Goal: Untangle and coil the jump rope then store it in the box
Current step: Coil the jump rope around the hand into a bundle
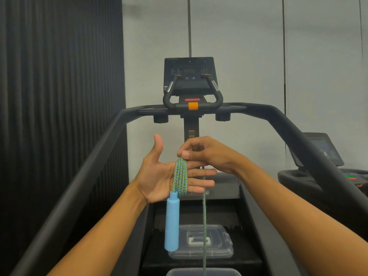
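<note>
My left hand (159, 174) is held flat, palm toward me, thumb up, with several turns of the blue-green braided jump rope (180, 176) wound around its fingers. A light blue handle (171, 221) hangs from the coil below the palm. My right hand (203, 152) pinches the rope at the top of the coil, just above the left fingers. A loose strand (204, 222) drops straight down from there, past the clear lid (219, 246) on the treadmill belt, toward the rim of the clear box (203, 272) at the bottom edge.
I stand on a black treadmill; its side rails (85, 170) run along both arms and its console (189, 76) faces me. A dark ribbed wall is on the left. Another machine (318, 152) stands at the right.
</note>
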